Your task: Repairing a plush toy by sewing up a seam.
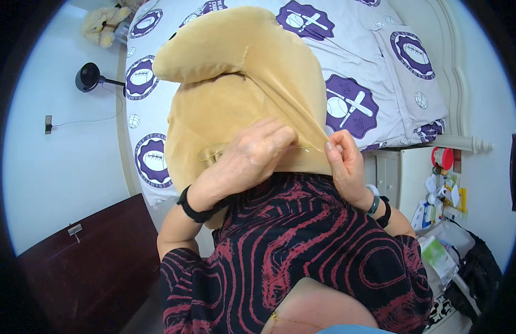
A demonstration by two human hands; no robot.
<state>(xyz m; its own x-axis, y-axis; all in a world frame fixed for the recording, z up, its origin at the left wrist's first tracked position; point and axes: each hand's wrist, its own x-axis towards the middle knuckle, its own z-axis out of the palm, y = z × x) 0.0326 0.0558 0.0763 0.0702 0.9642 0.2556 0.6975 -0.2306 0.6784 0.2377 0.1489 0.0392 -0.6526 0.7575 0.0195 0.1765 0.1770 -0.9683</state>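
A large tan plush toy (pixel 213 117) lies across my lap and the edge of the bed, with a creased seam running down its right part. My left hand (pixel 258 147) rests over its lower middle, fingers curled and closed; what the fingertips hold is hidden beneath them. Yellow thread (pixel 213 155) loops out on the left of that hand, and a short length shows on its right beside a tiny pale sliver. With thumb and fingers pinched together, my right hand (pixel 345 167) grips the toy's fabric at its right edge and pulls it taut.
Beyond the toy is a bed with a white and purple printed cover (pixel 352 55). A black lamp (pixel 89 77) stands out at the left, above a dark red-brown panel (pixel 91 261). At right are a white cabinet (pixel 389 178), assorted small items and a black bag (pixel 480 256).
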